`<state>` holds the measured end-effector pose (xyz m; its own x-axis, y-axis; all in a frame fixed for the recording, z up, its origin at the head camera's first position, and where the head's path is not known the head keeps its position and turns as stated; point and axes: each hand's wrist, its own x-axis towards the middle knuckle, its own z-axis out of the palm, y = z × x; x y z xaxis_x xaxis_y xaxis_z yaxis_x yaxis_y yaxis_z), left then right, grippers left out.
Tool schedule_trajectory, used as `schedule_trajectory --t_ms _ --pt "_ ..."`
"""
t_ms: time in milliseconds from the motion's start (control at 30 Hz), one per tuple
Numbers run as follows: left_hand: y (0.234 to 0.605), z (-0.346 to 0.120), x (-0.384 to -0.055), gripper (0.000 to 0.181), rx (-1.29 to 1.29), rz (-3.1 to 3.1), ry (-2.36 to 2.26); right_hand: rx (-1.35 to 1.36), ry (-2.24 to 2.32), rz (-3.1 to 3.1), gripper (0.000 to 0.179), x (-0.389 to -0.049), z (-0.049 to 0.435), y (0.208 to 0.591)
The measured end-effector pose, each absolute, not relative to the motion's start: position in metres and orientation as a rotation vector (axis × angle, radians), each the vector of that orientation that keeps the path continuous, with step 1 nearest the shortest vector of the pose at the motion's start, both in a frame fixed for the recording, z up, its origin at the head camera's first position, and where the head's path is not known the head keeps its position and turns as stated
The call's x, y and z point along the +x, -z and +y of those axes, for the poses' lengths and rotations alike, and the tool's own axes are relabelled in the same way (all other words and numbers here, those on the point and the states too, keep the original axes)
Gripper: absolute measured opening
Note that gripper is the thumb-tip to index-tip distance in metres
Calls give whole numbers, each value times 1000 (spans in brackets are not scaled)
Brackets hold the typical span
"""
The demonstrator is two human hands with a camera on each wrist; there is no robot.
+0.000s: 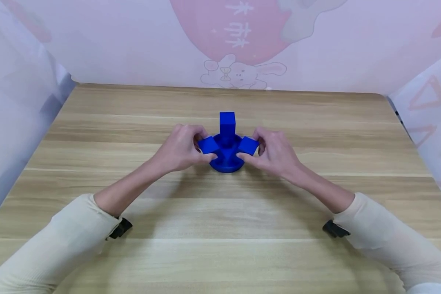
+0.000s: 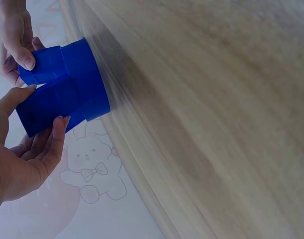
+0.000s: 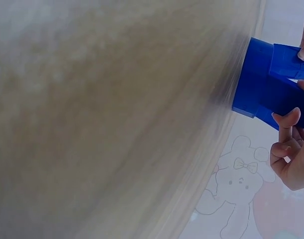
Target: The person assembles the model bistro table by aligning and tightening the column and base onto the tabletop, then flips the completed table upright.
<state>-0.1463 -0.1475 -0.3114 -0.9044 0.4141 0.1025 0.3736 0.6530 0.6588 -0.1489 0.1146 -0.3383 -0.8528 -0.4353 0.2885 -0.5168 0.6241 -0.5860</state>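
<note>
A blue round base (image 1: 226,166) with a raised rim sits on the wooden table. Three blue square posts rise from it: a back post (image 1: 227,122) standing upright, a left post (image 1: 208,145) and a right post (image 1: 248,145). My left hand (image 1: 181,149) pinches the left post between thumb and fingers. On the other side, my right hand (image 1: 277,153) pinches the right post likewise. The left wrist view shows the left hand (image 2: 27,164) gripping its post from the side. Fingers of the right hand (image 3: 296,154) lie against the other post in the right wrist view.
Pale wood grain covers the table (image 1: 220,245). A white-pink backdrop (image 1: 139,45) with a cartoon rabbit stands behind its far edge. Black wrist devices (image 1: 120,228) hang under both light sleeves (image 1: 71,232).
</note>
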Motion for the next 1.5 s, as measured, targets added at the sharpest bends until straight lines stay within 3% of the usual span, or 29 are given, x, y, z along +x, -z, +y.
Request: schedule_trajectory --t_ms 933,1200,1500 --pt "316 -150 -141 33 563 2786 -1123 768 -953 -2911 43 -150 114 327" --pt "326 -155 -145 61 652 2738 -1053 996 -954 -2982 79 -163 124 328" --pt "337 -158 -156 87 704 2742 -862 1092 -895 -3047 97 -178 123 344"
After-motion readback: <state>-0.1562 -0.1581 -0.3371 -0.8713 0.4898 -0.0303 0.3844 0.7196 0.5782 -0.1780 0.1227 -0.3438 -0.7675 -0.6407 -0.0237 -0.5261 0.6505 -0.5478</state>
